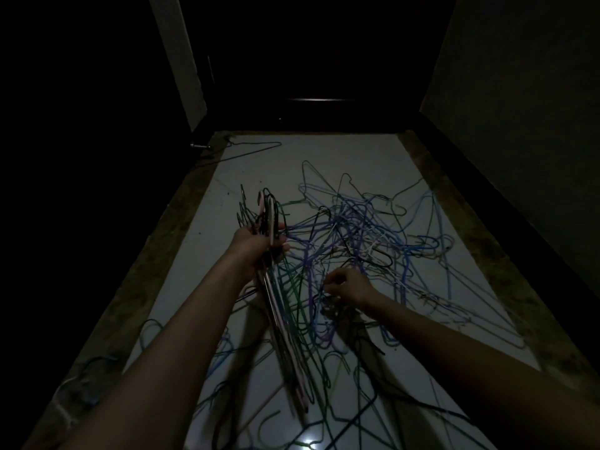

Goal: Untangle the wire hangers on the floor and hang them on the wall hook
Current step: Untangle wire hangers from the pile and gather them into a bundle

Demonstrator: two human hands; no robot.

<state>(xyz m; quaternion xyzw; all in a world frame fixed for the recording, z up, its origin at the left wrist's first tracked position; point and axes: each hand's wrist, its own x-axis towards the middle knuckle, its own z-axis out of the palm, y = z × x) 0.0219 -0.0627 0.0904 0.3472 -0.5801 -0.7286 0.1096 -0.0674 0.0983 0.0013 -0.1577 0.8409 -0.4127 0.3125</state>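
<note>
Loose hangers (pixel 324 368) sprawl across the pale floor (pixel 201 241) nearest the camera, running into the tangled heap (pixel 363 235) beyond. Left of that heap, the left hand (pixel 256 248) grips a gathered bundle of hangers (pixel 279 303) raised off the floor. At the heap's near edge, the right hand (pixel 349 285) pinches a wire with curled fingers.

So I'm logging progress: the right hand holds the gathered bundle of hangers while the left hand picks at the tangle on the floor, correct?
Sides are swapped. In the head view the left hand holds the gathered bundle of hangers, while the right hand picks at the tangle on the floor.
</note>
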